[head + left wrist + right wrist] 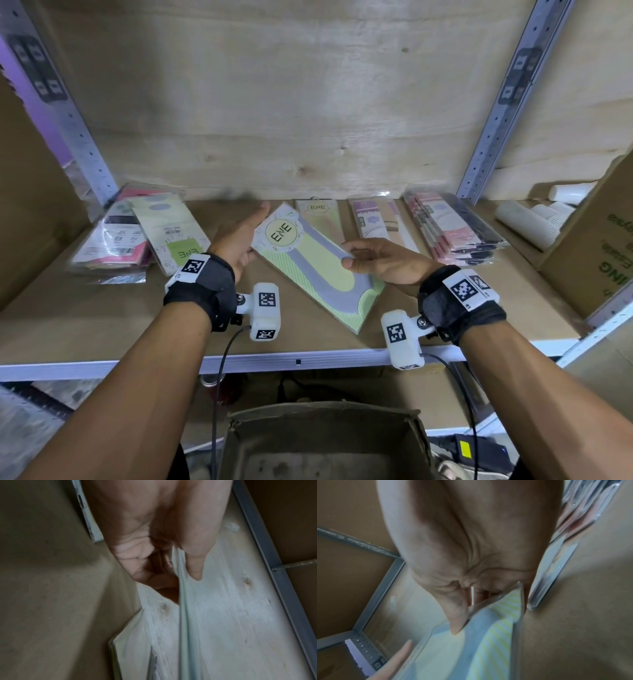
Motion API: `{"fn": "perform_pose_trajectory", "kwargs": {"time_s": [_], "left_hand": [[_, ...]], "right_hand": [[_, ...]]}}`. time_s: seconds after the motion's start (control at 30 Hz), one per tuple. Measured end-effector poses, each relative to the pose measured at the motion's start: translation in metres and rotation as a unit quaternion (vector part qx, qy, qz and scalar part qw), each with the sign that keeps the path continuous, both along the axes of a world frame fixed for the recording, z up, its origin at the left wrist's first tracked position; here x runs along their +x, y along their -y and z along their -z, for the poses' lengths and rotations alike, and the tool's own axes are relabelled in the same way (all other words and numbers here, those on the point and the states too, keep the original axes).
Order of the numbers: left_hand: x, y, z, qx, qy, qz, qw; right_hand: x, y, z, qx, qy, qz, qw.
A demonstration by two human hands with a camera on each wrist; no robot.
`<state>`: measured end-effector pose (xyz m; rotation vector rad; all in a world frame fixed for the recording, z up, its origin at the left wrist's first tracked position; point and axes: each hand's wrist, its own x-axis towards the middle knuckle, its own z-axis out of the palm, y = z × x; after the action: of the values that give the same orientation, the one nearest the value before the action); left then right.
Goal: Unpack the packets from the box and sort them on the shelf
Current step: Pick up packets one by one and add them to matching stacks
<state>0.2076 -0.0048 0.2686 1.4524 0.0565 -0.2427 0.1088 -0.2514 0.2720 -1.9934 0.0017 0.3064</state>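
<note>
Shelf [102,329]: brown board with a metal front rail; you face it head-on, with a plywood back panel [291,102] behind it.
Box [325,442]: open cardboard, sits below the shelf rail directly in front of you; what it holds is not visible.
Side carton [589,253]: stands at the right end of the shelf, printed with green lettering; white rolls [527,222] lie just beside it.
Right stack [455,229]: pink and black packets piled near the right upright.
Left stack [113,240]: pink and white packets under clear wrap, with a pale green packet [171,229] leaning on its right edge.
Rear packets: a tan packet marked ENE [322,216] and a purple-topped packet [373,219] lie flat, side by side, at the back.
Held packet [318,263]: long, striped green with a grey and yellow band and a round ENE label; you hold it tilted diagonally above the shelf centre, label end toward the back left.
Left hand [239,240]: your palm supports the label end from the left, and the fingers look mostly straight along its edge. In the left wrist view the thumb [195,561] lies against the packet edge [183,601].
Right hand [380,260]: your thumb and fingers pinch the packet's right long edge; the right wrist view shows the thumb [457,622] pressed on its face [488,649].
</note>
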Motion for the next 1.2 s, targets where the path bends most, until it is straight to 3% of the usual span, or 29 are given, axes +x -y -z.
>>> {"fn": "perform_pose_trajectory", "kwargs": {"time_s": [0.1,0.27,0.37,0.63,0.8,1.03,1.2], "left_hand": [[-0.006,0.001,-0.002,-0.031,0.024,0.046,0.998],[-0.022,0.015,0.003,0.039,0.051,0.145,0.987],[-0.03,0.027,0.007,0.08,0.066,0.158,0.982],[-0.031,0.032,0.007,0.057,0.037,0.181,0.981],[-0.029,0.029,0.005,0.067,0.027,0.24,0.968],[-0.021,0.03,0.012,0.094,0.023,0.198,0.975],[-0.012,0.031,0.017,0.117,0.034,0.164,0.979]], "right_hand": [[0.003,0.003,0.002,0.018,0.017,0.03,0.999],[0.007,-0.001,0.005,0.106,0.042,0.111,0.987],[0.009,-0.004,0.006,0.126,0.058,0.144,0.98],[0.013,-0.007,0.006,0.203,0.063,0.224,0.951],[0.015,-0.003,0.007,0.189,0.048,0.243,0.95],[0.021,0.006,0.005,0.079,-0.007,0.178,0.981],[0.028,0.008,0.009,0.005,0.02,0.18,0.984]]}}
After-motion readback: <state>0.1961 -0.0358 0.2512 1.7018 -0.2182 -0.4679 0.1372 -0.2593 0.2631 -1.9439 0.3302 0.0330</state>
